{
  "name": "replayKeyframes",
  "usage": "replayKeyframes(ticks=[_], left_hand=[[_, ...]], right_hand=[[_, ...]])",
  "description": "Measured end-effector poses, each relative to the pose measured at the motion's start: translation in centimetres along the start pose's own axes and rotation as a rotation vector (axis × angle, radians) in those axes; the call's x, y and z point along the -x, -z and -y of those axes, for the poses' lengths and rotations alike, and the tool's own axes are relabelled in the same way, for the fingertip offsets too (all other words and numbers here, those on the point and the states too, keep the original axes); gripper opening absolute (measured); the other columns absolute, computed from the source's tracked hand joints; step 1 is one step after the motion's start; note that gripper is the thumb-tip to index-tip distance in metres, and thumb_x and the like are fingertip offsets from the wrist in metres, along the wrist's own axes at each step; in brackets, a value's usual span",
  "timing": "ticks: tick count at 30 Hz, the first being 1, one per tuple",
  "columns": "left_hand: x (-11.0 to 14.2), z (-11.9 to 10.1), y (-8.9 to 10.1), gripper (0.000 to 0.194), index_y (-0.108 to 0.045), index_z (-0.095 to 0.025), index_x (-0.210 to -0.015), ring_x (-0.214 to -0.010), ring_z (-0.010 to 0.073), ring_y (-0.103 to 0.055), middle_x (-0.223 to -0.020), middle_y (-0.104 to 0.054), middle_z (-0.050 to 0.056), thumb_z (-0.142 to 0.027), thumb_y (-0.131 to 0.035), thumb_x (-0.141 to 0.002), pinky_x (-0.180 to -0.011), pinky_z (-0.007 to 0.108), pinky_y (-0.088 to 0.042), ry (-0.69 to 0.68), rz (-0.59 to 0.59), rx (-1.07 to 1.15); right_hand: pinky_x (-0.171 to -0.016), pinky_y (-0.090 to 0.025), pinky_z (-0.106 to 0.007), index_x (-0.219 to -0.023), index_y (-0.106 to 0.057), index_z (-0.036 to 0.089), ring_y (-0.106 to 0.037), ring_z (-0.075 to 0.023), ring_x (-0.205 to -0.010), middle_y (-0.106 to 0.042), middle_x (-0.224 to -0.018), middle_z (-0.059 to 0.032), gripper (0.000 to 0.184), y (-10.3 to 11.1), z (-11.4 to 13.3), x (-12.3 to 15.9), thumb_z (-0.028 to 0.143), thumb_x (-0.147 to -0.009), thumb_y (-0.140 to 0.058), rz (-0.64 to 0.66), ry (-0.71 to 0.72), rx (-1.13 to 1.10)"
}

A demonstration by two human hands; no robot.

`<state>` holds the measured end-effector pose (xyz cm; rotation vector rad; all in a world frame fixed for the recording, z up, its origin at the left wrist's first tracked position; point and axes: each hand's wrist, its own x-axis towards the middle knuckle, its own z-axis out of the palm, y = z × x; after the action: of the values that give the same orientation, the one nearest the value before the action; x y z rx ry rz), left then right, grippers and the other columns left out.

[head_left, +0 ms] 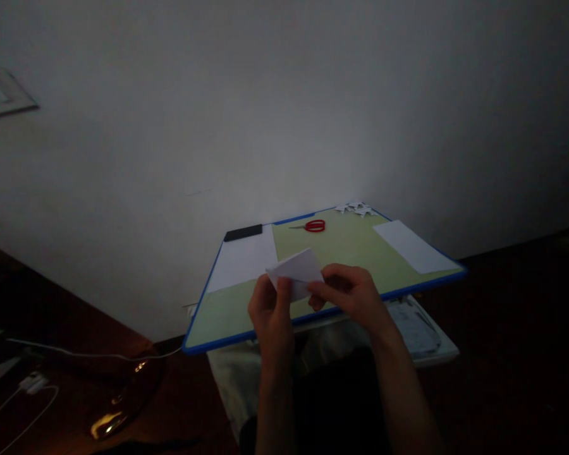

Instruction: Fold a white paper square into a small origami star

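Both hands hold a piece of folded white paper [298,268] above the near edge of a green board [341,246] with a blue rim. My left hand [272,309] grips its left side, thumb on the front face. At the lower right corner, my right hand [351,291] pinches the paper between thumb and fingers. Beyond the hands lie red-handled scissors [315,225], blades pointing left. Several small white paper cut-outs [356,208] are heaped at the board's far right corner.
White paper sheets lie on the board's left [244,256] and right [412,246]. A dark flat slab [243,233] rests at the far left corner. Behind the board rises a pale wall [284,114]. A white cable [95,355] runs at lower left.
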<state>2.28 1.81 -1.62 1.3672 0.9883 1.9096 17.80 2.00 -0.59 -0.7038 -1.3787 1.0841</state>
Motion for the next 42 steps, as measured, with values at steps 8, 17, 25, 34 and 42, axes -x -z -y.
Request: replayKeyframes(ticks=[8, 17, 25, 34, 42], left_hand=[[0.3, -0.6, -0.2, 0.024, -0.067, -0.019, -0.093, -0.053, 0.0103, -0.058, -0.076, -0.065, -0.002, -0.043, -0.072, -0.094, -0.041, 0.018, -0.045, 0.042, 0.004, 0.041], [0.2, -1.0, 0.4, 0.034, -0.069, -0.02, -0.086, -0.054, 0.0117, -0.055, -0.069, -0.063, -0.002, -0.052, -0.069, -0.096, -0.044, 0.02, -0.045, -0.054, 0.044, -0.14], [0.5, -0.9, 1.0, 0.027, -0.075, -0.023, -0.095, -0.067, 0.0151, -0.063, -0.082, -0.072, 0.002, -0.046, -0.064, -0.102, -0.057, 0.024, -0.05, -0.113, 0.181, -0.201], [0.4, -2.0, 0.2, 0.02, -0.075, -0.024, -0.097, -0.078, 0.0162, -0.07, -0.09, -0.075, 0.003, -0.035, -0.06, -0.105, -0.069, 0.026, -0.055, -0.213, 0.303, -0.224], [0.7, -1.2, -0.1, 0.006, -0.068, -0.023, -0.107, -0.086, 0.0135, -0.074, -0.096, -0.077, 0.001, -0.027, -0.065, -0.104, -0.074, 0.022, -0.057, -0.244, 0.174, -0.08]], right_hand=[[-0.062, -0.056, -0.026, -0.079, -0.075, 0.02, -0.068, -0.0154, -0.068, -0.074, -0.076, -0.0008, 0.02, 0.5, -0.1, 0.0, 0.035, -0.09, -0.078, 0.122, 0.139, 0.318], [-0.068, -0.056, -0.029, -0.087, -0.074, 0.023, -0.068, -0.017, -0.077, -0.073, -0.083, -0.0009, 0.012, 0.0, 0.3, 0.0, 0.032, -0.095, -0.073, -0.118, 0.263, 0.228], [-0.067, -0.051, -0.027, -0.086, -0.071, 0.023, -0.064, -0.0144, -0.075, -0.069, -0.081, 0.0018, 0.008, -0.2, 0.8, 0.1, 0.022, -0.094, -0.072, -0.092, 0.321, 0.193], [-0.069, -0.047, -0.028, -0.084, -0.068, 0.022, -0.059, -0.0138, -0.074, -0.064, -0.078, 0.0026, 0.013, -0.5, 2.0, 0.3, 0.014, -0.093, -0.071, -0.111, 0.435, 0.328], [-0.067, -0.046, -0.028, -0.084, -0.066, 0.022, -0.058, -0.0132, -0.072, -0.063, -0.078, 0.0035, 0.013, -0.7, 2.0, 0.2, 0.013, -0.091, -0.072, -0.107, 0.483, 0.37]])
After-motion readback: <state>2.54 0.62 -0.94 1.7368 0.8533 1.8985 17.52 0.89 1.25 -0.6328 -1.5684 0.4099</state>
